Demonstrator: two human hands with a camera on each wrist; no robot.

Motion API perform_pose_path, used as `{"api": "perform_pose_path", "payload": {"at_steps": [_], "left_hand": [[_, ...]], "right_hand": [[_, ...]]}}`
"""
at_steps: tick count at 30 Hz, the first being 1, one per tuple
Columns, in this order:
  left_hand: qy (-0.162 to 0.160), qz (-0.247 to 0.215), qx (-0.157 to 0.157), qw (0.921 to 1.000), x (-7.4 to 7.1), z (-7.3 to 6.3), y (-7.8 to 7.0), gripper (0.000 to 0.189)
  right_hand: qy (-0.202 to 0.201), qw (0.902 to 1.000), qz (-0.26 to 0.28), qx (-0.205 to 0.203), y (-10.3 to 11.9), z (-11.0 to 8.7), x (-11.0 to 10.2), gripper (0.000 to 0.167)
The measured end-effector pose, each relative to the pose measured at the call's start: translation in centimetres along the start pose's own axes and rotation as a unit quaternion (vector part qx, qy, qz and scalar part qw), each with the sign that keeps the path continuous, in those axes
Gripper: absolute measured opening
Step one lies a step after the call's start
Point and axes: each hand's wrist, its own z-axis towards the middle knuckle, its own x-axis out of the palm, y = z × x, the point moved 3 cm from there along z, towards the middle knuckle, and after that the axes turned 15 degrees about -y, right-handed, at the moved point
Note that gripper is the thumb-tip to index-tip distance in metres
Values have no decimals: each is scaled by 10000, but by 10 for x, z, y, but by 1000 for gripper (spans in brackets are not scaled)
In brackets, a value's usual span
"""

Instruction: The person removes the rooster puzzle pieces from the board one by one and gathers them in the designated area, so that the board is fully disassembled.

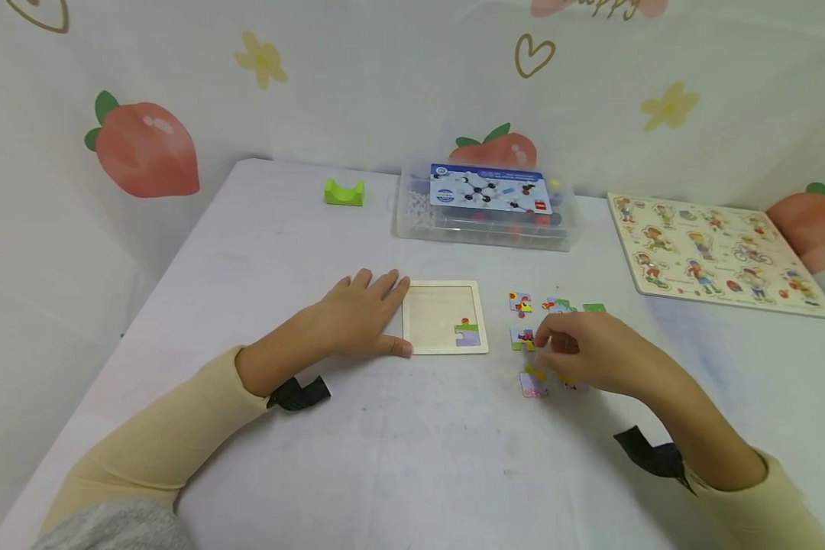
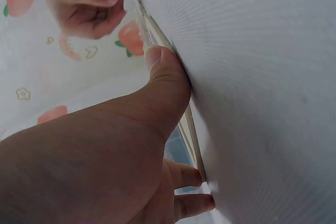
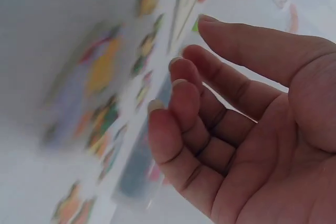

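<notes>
A square wooden puzzle tray [image 1: 429, 321] lies on the table, with one jigsaw piece [image 1: 467, 336] in its lower right corner. My left hand [image 1: 347, 317] rests at the tray's left side, its fingers spread and its thumb touching the edge; the left wrist view shows that thumb [image 2: 167, 74] against the wooden rim. Right of the tray, several loose jigsaw pieces [image 1: 520, 302] are laid out in rows. Over them hovers my right hand [image 1: 591, 351], fingers loosely bent. In the right wrist view the thumb [image 3: 247, 43] stands apart from the fingers, with nothing between them.
A clear plastic case [image 1: 484, 229] with a molecule-pictured label stands at the back. Left of it sits a small green block [image 1: 344, 193]. A wooden board with pictured figures [image 1: 718, 256] lies at the back right. Behind the table hangs a fruit-patterned cloth [image 1: 357, 92].
</notes>
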Motion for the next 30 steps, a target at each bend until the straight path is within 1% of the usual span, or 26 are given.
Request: {"api": "perform_pose_path", "payload": {"at_steps": [4, 7, 11, 13, 15, 20, 23, 26, 30], "left_hand": [[31, -51, -28, 10000, 0, -1, 0, 106], [24, -94, -32, 9999, 0, -2, 0, 106], [12, -99, -45, 9999, 0, -2, 1, 106], [0, -109, -35, 9999, -1, -2, 1, 106], [-12, -103, -27, 9999, -1, -2, 1, 106], [-15, -82, -47, 10000, -1, -2, 0, 106], [-9, -86, -47, 10000, -1, -2, 0, 105], [-26, -78, -23, 10000, -1, -2, 0, 105], [-45, -52, 0, 10000, -1, -1, 0, 105]], "right_hand": [[77, 9996, 23, -269, 19, 19, 8, 11], [217, 9989, -47, -413, 30, 35, 20, 19], [427, 9982, -87, -417, 41, 53, 36, 30], [528, 9980, -106, -324, 43, 58, 41, 31], [606, 9978, -117, -242, 44, 62, 43, 30], [783, 9966, -85, -242, 42, 63, 44, 29], [849, 9962, -28, -167, 41, 64, 44, 30], [776, 9969, -20, -133, 40, 65, 44, 32], [535, 9984, -75, -158, 41, 66, 44, 35]]}}
